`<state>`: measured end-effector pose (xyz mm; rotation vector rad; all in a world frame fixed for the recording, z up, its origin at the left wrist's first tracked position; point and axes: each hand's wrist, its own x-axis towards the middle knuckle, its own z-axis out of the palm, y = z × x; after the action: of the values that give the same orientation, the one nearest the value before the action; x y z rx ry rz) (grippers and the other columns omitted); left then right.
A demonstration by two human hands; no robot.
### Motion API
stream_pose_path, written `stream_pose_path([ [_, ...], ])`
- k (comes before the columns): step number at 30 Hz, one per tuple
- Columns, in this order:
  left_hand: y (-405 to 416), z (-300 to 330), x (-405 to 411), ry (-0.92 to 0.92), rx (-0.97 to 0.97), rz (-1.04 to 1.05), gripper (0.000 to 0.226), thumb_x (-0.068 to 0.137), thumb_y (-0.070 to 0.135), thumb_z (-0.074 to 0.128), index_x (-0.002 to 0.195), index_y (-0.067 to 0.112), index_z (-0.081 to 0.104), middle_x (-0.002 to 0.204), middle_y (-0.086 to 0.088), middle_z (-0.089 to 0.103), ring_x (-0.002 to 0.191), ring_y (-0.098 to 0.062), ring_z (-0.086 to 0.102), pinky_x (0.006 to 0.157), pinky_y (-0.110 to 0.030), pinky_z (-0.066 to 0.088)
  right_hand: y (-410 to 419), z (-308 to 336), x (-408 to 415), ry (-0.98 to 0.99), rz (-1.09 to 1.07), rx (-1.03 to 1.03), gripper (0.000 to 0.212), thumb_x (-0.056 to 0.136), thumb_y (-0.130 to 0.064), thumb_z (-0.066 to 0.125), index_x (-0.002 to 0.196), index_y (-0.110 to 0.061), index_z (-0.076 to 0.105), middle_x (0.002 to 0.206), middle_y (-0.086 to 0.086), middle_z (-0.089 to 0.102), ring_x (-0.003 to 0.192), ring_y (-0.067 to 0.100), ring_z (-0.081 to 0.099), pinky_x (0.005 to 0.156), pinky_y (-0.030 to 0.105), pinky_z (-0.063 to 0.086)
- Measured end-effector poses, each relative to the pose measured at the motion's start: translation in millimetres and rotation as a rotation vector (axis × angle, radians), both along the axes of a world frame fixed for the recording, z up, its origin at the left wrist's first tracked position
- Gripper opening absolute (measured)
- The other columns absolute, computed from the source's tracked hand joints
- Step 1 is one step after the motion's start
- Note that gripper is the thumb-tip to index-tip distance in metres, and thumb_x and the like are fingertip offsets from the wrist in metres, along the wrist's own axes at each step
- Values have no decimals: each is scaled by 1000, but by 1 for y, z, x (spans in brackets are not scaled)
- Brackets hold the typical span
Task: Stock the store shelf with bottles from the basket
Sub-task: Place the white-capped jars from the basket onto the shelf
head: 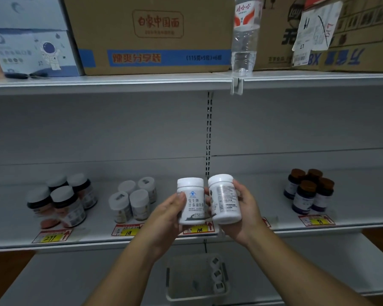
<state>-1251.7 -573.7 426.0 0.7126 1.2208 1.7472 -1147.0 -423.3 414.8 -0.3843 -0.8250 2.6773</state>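
Observation:
My left hand [164,219] grips a white bottle with a printed label [191,202], held upright. Beside it, my right hand [244,215] holds a second white bottle [224,198], tilted slightly left with its back label facing me. Both bottles hang in front of the middle shelf [263,195], above the price tag marked 108. A grey basket [197,281] stands on the lower shelf below my hands, with three white-capped bottles [217,273] lying in it.
On the middle shelf stand several dark bottles with white caps [60,199] at the left, several white bottles [133,199] beside them, and brown-capped bottles [308,191] at the right. Cardboard boxes [155,34] and a clear water bottle [244,34] sit on the top shelf.

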Motion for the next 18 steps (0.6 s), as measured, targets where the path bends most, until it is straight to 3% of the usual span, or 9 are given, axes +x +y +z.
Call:
stream_pose_path([
  [2, 2, 1, -2, -12, -9, 25, 41, 81, 37, 56, 111, 12, 67, 111, -15, 71, 102, -26, 68, 75, -29, 57, 0, -1, -2, -35, 21, 77, 57, 67, -53, 67, 98, -5, 70, 85, 15, 71, 72, 25, 70, 62, 35, 58],
  [6, 4, -1, -10, 7, -21, 51, 46, 78, 37, 58, 112, 7, 62, 106, -16, 72, 99, -28, 69, 74, -31, 58, 3, -5, -3, -63, 3, 250, 74, 63, -55, 69, 120, -10, 57, 110, 20, 68, 101, 33, 66, 81, 46, 56],
  [10, 5, -5, -16, 7, -14, 42, 46, 76, 32, 60, 114, 7, 60, 104, -15, 73, 96, -28, 70, 71, -32, 58, 8, -6, -5, -49, 34, 183, 50, 75, -48, 58, 102, -8, 71, 100, 18, 72, 94, 32, 69, 75, 42, 57],
  [12, 7, -7, -17, 0, -6, 36, 45, 75, 29, 61, 114, 6, 60, 105, -16, 73, 97, -29, 70, 72, -34, 59, 9, -7, -7, -60, 47, 172, 52, 74, -53, 55, 95, -9, 74, 94, 15, 73, 88, 29, 70, 73, 39, 57],
  [15, 8, -9, -20, 3, 1, 29, 44, 76, 29, 61, 112, 6, 61, 106, -18, 72, 97, -30, 70, 73, -35, 59, 7, -8, -8, -88, 58, 295, 59, 69, -60, 58, 101, -12, 72, 100, 16, 73, 93, 28, 70, 74, 39, 57],
  [18, 10, -11, -26, 36, -13, 28, 37, 74, 32, 64, 105, 11, 68, 104, -16, 73, 96, -29, 70, 71, -32, 58, 7, -6, -10, -72, -8, 400, 61, 66, -48, 67, 115, -12, 59, 105, 17, 71, 93, 30, 69, 72, 42, 58],
])
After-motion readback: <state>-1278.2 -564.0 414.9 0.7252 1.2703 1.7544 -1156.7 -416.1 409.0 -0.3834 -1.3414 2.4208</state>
